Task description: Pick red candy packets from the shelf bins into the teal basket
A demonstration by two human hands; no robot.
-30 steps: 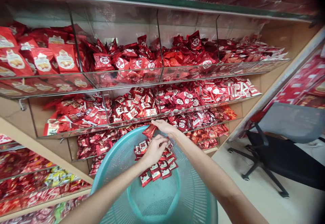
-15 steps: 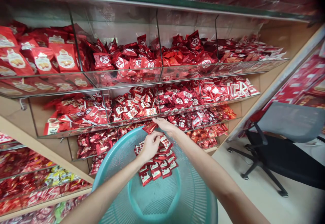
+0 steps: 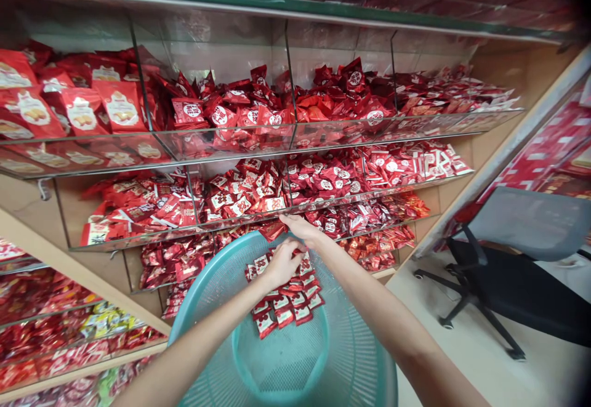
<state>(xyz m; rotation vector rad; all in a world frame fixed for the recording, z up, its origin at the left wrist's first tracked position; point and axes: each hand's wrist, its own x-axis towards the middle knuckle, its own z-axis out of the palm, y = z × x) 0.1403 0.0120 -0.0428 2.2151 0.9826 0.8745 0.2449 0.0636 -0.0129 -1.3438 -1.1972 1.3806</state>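
Note:
A large teal plastic basket [image 3: 198,308] stands below the shelves, with a pile of small red and white packets [image 3: 284,308] on its bottom. My left hand [image 3: 285,263] is over the upper part of the pile, its fingers bent together at the packets; what they grip is hidden. Just above it, my right hand [image 3: 300,229] is at the far rim of the basket, its fingers closed round a red packet [image 3: 271,229] that pokes out to the left.
Glass-fronted shelves [image 3: 231,135] full of red packets rise beyond the basket. A wooden post [image 3: 83,265] slants at the left, beside more shelves of sweets. To the right, a black office chair [image 3: 521,284] stands on the pale floor.
My left hand has shifted slightly right and down over the pile, nearer the right wrist. The right hand has hardly moved and still has the red packet.

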